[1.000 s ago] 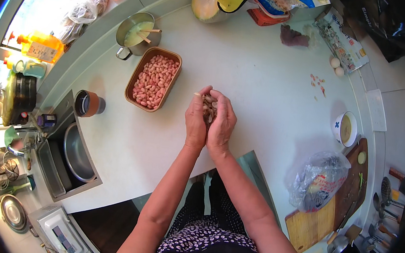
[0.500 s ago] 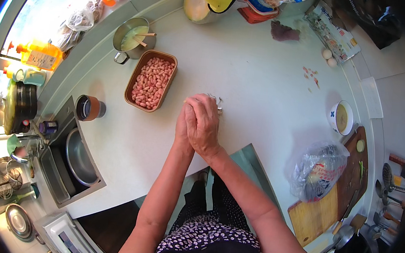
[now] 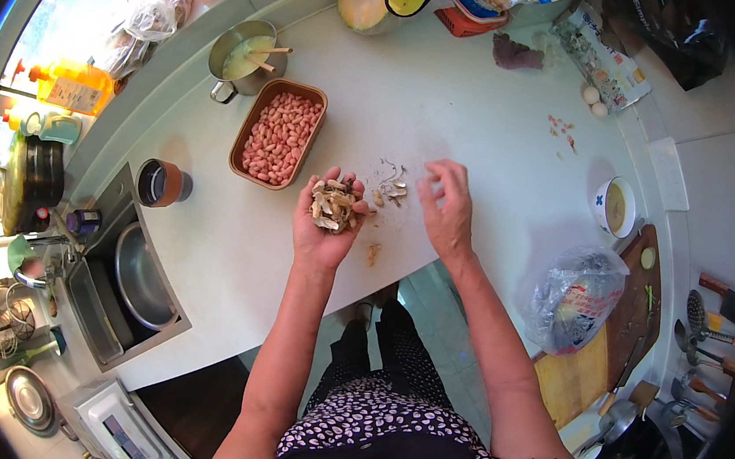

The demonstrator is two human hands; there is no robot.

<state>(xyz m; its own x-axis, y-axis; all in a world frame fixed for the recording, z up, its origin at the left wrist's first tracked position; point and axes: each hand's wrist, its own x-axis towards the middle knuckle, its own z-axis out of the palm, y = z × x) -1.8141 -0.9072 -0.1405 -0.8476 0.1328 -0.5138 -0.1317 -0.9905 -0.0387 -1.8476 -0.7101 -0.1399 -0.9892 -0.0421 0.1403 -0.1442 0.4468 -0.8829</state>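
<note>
My left hand (image 3: 325,225) is cupped palm up over the white counter (image 3: 450,105) and holds a heap of pale peanut shells (image 3: 333,204). My right hand (image 3: 445,209) hovers palm down just to the right, fingers spread, holding nothing. A few loose shell scraps (image 3: 392,183) lie on the counter between the two hands. A brown rectangular dish of pink shelled peanuts (image 3: 278,132) stands to the upper left of my left hand.
A metal pot with spoons (image 3: 244,58) sits behind the dish, a brown cup (image 3: 162,183) by the sink (image 3: 128,282). At right are a white bowl (image 3: 615,206), a plastic bag (image 3: 575,296) and a wooden board (image 3: 613,342). Two eggs (image 3: 594,101) lie at the back.
My hands, pressed together a second ago, have come apart. The left now holds the shells in its palm and the right has moved off to the right.
</note>
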